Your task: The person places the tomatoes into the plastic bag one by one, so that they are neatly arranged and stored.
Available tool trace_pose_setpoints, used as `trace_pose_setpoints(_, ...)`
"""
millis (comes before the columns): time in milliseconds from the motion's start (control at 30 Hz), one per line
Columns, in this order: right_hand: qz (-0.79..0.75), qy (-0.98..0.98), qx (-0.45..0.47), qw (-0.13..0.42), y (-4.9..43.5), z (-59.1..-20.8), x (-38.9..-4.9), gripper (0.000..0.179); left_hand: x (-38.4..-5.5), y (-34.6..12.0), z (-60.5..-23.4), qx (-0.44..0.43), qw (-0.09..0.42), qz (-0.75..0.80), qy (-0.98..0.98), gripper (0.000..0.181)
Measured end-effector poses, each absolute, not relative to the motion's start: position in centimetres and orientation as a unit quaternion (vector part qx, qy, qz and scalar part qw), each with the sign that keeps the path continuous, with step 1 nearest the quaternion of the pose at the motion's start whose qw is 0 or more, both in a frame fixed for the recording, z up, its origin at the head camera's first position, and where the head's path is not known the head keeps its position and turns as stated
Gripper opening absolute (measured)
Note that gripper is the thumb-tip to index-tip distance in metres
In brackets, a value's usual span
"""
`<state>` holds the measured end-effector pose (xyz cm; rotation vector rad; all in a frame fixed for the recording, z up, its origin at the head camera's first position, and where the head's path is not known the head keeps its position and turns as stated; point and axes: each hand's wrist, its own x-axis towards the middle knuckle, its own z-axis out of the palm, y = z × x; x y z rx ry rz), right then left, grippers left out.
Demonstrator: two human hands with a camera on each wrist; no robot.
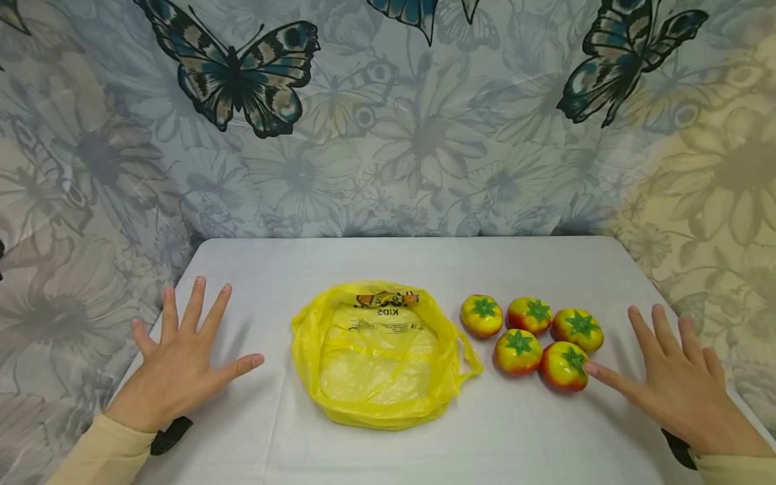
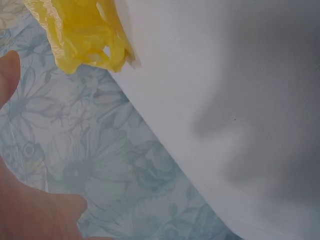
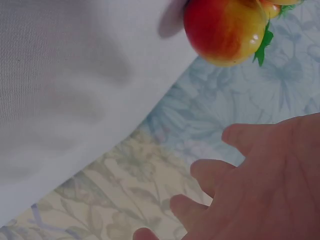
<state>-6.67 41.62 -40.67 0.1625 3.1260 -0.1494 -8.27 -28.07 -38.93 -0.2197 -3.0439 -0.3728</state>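
Note:
A yellow plastic bag (image 1: 378, 411) lies with its mouth spread wide in the middle of the table, its handle loop toward the right. Right of it sit several red-and-yellow toy tomatoes with green leafy tops, among them a front tomato (image 1: 564, 367) and a left one (image 1: 481, 316). My left hand (image 1: 178, 364) is held out left of the bag, fingers spread, holding nothing. On the far right my right hand (image 1: 682, 384) is spread too; its thumb tip overlaps the front tomato's edge in the head view, and I cannot tell whether they touch. The right wrist view shows a tomato (image 3: 225, 30) beyond that hand's fingers.
A white cloth (image 1: 242, 431) covers the table, whose back edge meets a fabric backdrop (image 1: 424, 168) printed with flowers and butterflies. The same kind of fabric hangs at both sides. Dark straps show at both wrists.

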Motion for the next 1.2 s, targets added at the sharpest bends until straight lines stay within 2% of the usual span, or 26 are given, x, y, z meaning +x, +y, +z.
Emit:
trace_pose_setpoints(433, -0.064, 0.997, 0.03, 0.005, 40.6, -39.3, -7.6, 0.122, -8.7, -26.7, -38.8, -0.075, 0.013, -0.145, -0.987, 0.118)
trace_pose_setpoints(667, -0.093, 0.994, 0.007, 0.053, 40.0, -38.3, -9.2, 0.111, -9.9, -24.6, -38.5, -0.088, -0.02, -0.166, -0.982, 0.118)
trace_pose_setpoints(900, -0.095, 0.993, -0.013, 0.072, 38.8, -37.3, -11.0, 0.105, -11.8, -21.5, -38.2, -0.099, -0.055, -0.241, -0.964, 0.111)
trace_pose_setpoints(1200, -0.065, 0.996, -0.042, 0.053, 37.8, -37.0, -12.5, 0.1, -13.9, -18.5, -38.6, -0.108, -0.099, -0.279, -0.949, 0.109)
